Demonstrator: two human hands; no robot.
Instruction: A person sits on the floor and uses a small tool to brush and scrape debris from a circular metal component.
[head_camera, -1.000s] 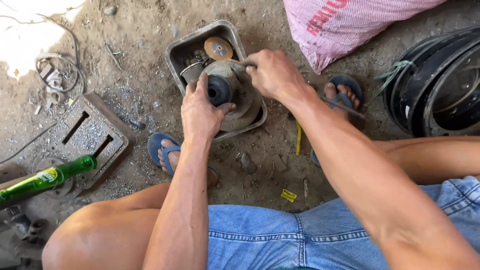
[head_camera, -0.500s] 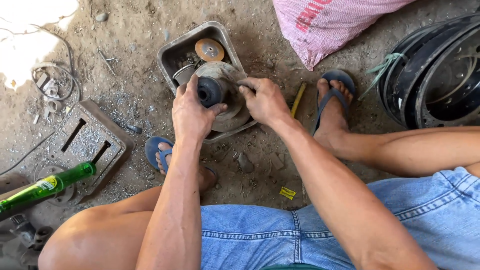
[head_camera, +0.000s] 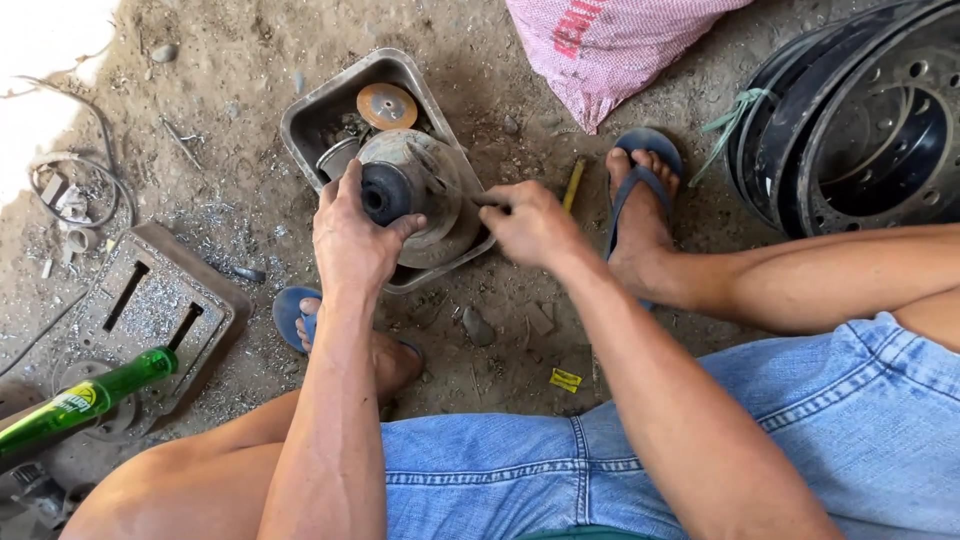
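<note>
Two hands (head_camera: 352, 240) (head_camera: 528, 222) — one hub (head_camera: 420, 190) (dusty)

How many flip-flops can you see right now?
2. One blue flip-flop is on the foot below the left hand, partly hidden by the arm; the other is on the foot right of the right hand.

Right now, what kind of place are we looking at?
Probably an informal outdoor repair yard or scrap workshop. The person squats on a bare dirt floor strewn with metal filings, stacked black wheel rims lie to one side, and both hands work a greasy round metal part in a dented metal tray.
</note>
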